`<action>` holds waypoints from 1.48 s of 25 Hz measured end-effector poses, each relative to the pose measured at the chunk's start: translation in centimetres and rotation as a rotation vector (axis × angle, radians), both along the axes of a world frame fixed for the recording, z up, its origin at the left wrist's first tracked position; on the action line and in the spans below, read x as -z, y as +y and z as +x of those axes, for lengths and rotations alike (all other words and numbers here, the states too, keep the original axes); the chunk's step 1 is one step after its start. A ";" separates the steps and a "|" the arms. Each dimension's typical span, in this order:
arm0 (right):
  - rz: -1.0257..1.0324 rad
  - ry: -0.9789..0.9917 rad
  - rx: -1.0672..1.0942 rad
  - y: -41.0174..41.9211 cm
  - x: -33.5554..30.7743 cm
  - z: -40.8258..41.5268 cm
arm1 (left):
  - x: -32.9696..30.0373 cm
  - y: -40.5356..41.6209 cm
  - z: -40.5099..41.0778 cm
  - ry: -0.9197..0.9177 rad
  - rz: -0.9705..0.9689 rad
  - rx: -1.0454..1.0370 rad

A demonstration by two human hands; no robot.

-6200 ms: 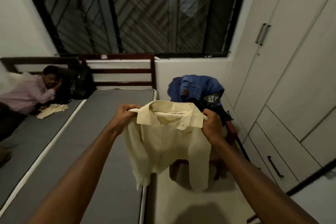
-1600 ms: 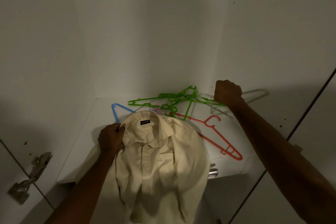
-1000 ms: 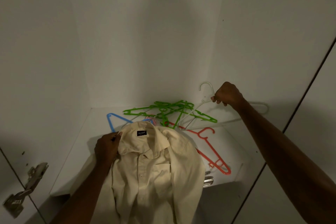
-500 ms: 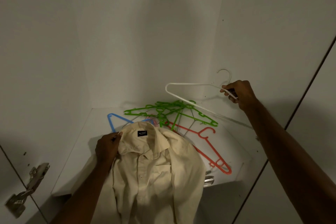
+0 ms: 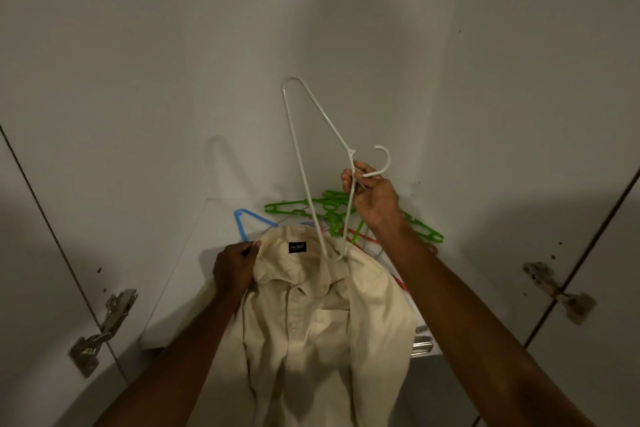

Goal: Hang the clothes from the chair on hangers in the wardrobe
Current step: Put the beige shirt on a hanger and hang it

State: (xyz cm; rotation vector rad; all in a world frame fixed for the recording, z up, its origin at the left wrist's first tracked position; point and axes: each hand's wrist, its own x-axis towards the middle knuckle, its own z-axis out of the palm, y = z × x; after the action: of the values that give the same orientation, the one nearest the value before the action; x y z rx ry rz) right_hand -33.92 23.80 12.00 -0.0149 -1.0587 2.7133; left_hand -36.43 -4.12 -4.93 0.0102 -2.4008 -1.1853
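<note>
A cream shirt (image 5: 322, 322) lies collar-up over the front edge of the wardrobe shelf (image 5: 194, 253), its dark label showing. My left hand (image 5: 233, 269) pinches the left side of the collar. My right hand (image 5: 372, 198) grips a thin white hanger (image 5: 311, 163) just below its hook. The hanger stands tilted on end, and its lower tip pokes into the right side of the collar opening.
Green hangers (image 5: 332, 208), a blue hanger (image 5: 242, 222) and a red hanger (image 5: 363, 237) lie tangled on the shelf behind the shirt. White wardrobe walls close in on three sides. Door hinges (image 5: 100, 329) sit at the left, and another hinge (image 5: 557, 291) at the right.
My right hand lifted the white hanger off the pile, swung it upright and brought its end down to the shirt collar. My left hand stayed on the collar.
</note>
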 end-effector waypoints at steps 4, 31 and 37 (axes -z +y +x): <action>-0.097 -0.046 -0.097 -4.6 3.2 -2.5 | -1.5 -0.4 -0.6 0.055 0.026 0.049; 0.503 -0.382 0.098 -3.3 2.0 0.0 | -10.9 0.0 -0.1 -0.312 0.913 0.313; 0.649 -0.233 0.330 -2.9 1.3 -0.3 | -11.9 -1.0 -0.1 -0.447 0.932 0.323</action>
State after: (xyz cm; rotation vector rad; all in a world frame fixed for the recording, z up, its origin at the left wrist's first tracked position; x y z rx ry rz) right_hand -34.23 20.92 10.71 -0.3650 -1.7748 2.0112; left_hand -36.56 -5.09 6.98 0.2053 -1.9762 -2.5780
